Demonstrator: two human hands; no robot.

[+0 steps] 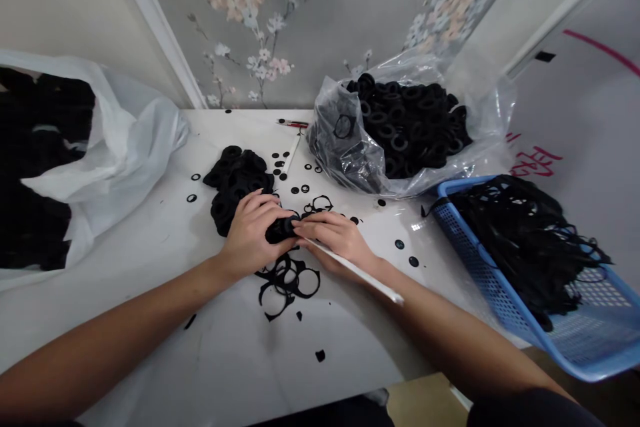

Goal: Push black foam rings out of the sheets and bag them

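My left hand (249,237) and my right hand (333,238) meet at the table's middle, with a roll of black foam rings (281,229) between them. My left hand grips that roll. A long white strip (356,271) runs under my right hand, which holds it while the fingertips press against the roll. A heap of black foam rings (235,180) lies just beyond my left hand. Thin black ring offcuts (287,283) lie below my hands, close to both wrists.
A clear bag of black rings (405,127) stands at the back. A blue mesh basket (480,280) of black offcuts sits at the right, and a white bag (105,147) of black material at the left. Small black discs (295,190) dot the white table (165,227). A wall stands behind.
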